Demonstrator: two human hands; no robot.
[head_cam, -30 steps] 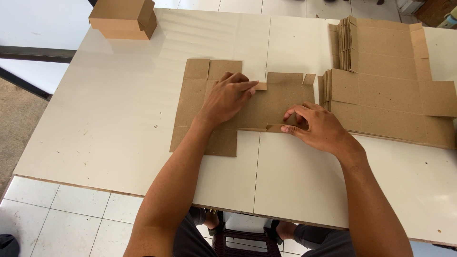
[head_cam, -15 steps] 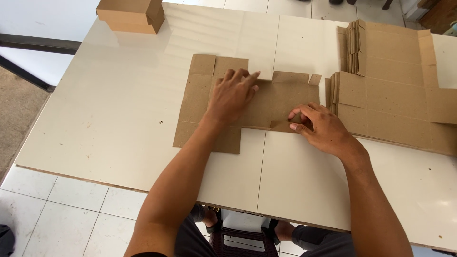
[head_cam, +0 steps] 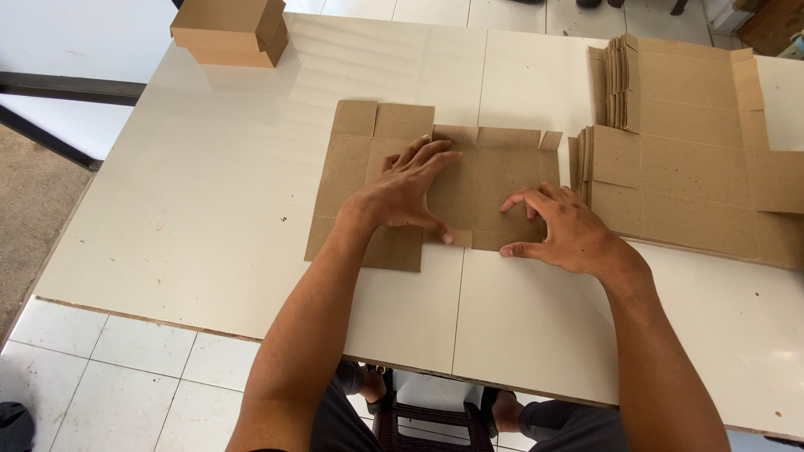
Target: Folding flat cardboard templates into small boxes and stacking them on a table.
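A flat brown cardboard box blank [head_cam: 356, 172] lies on the white table [head_cam: 209, 209] in front of me. My left hand [head_cam: 402, 188] presses flat on its middle panel, thumb at the near edge. My right hand [head_cam: 557, 226] rests on the right part of the blank, fingers spread and thumb along the near folded edge. The far and right flaps of the blank stand slightly raised. Neither hand lifts the cardboard off the table.
A stack of flat cardboard blanks [head_cam: 695, 159] lies to the right, touching the worked blank. A folded cardboard box [head_cam: 230, 29] sits at the far left corner. The table's near edge runs below my forearms, with tiled floor [head_cam: 109, 377] beneath.
My left hand slid toward the near edge of the middle panel. My right hand shifted from pinching the near flap to resting spread on the right panel. The camera view moved closer.
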